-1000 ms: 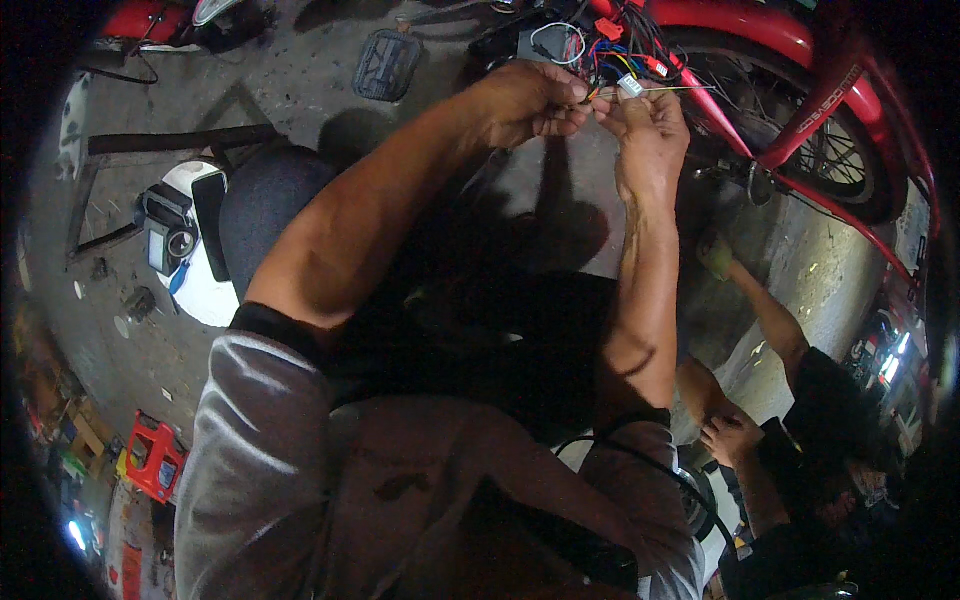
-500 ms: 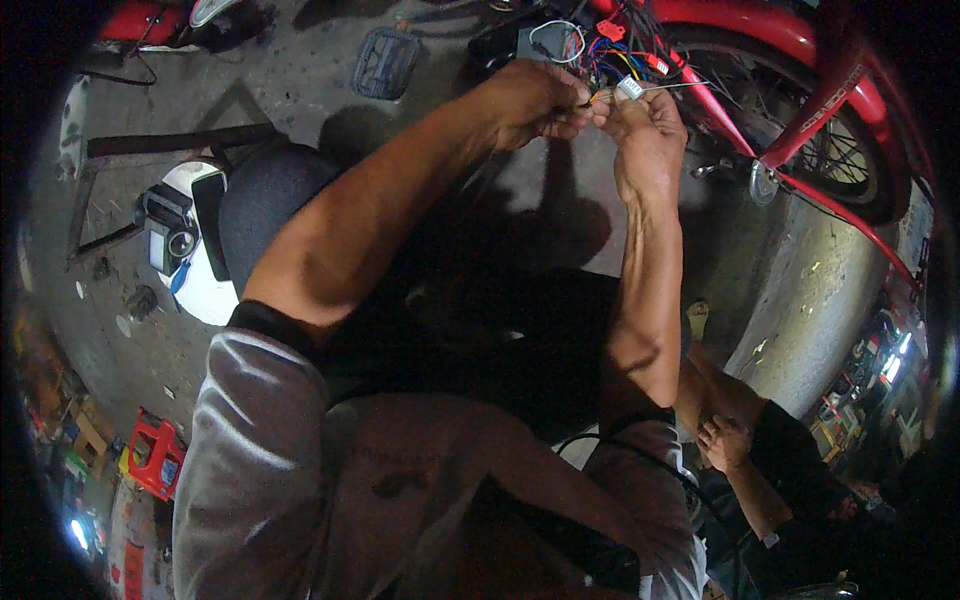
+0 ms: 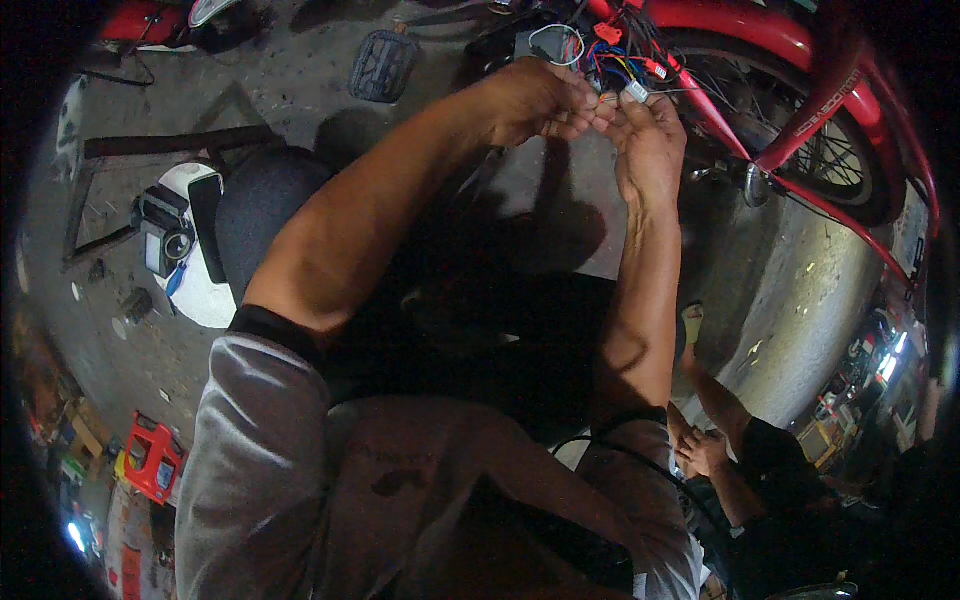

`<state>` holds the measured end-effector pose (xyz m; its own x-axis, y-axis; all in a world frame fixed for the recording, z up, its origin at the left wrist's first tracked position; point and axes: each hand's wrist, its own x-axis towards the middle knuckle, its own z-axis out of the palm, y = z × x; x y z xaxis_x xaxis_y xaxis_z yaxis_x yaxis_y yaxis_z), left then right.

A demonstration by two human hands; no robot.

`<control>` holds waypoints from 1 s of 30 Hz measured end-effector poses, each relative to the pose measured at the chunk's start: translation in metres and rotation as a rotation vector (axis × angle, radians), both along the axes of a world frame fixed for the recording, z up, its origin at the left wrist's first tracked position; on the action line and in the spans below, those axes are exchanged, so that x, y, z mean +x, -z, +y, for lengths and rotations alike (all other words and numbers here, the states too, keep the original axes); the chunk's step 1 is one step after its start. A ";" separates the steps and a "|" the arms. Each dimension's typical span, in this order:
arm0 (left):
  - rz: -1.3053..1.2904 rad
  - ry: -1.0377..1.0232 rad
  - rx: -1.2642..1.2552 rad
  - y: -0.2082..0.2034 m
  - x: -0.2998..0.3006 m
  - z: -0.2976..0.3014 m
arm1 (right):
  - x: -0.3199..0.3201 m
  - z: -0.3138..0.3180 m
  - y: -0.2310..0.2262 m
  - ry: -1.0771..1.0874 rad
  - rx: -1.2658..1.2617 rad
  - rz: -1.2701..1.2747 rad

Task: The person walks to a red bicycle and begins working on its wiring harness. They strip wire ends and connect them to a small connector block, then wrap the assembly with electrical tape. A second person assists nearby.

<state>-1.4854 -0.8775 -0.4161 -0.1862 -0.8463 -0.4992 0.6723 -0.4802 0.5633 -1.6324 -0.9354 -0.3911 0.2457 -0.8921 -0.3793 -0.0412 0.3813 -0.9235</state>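
Note:
Both of my hands meet at a bundle of thin coloured wires (image 3: 605, 78) beside the red frame tube (image 3: 708, 105). My left hand (image 3: 540, 103) pinches the end of thin wires, with a bit of orange at its fingertips. In my right hand (image 3: 652, 145), a small white connector (image 3: 636, 91) is held between thumb and fingers. From it a thin pale cable stretches right, toward the wheel. Just beyond my fingers lie a red connector (image 3: 607, 34), another red connector (image 3: 656, 70) and a white wire loop (image 3: 557, 44). My fingers hide exactly where the wires meet.
A spoked wheel (image 3: 825, 165) under a red fender stands at right, above a pedal crank (image 3: 756, 185). Left of me are a dark tray (image 3: 384, 66), a white panel with black parts (image 3: 205, 290) and a red plastic stool (image 3: 150, 460). A co-worker's hand (image 3: 706, 453) is at lower right.
My fingers keep their pinch, with the white connector turned and shifted slightly right. The co-worker at lower right has moved left, their hands now closer together.

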 end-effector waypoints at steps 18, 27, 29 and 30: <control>0.042 -0.084 0.002 0.014 -0.004 -0.002 | 0.000 0.012 -0.022 -0.027 -0.138 0.107; -0.032 -0.095 0.011 0.016 -0.004 0.003 | 0.000 0.009 -0.016 -0.162 -0.094 0.262; -0.081 -0.104 -0.005 0.015 -0.004 0.005 | 0.001 0.010 -0.015 -0.191 -0.053 0.327; -0.102 -0.107 -0.018 0.015 -0.004 0.006 | 0.003 0.011 -0.015 -0.193 -0.052 0.348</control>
<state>-1.4896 -0.8715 -0.4314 -0.0432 -0.8676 -0.4954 0.6577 -0.3980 0.6396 -1.6298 -0.9244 -0.3758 0.2755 -0.8622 -0.4250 -0.4213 0.2891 -0.8596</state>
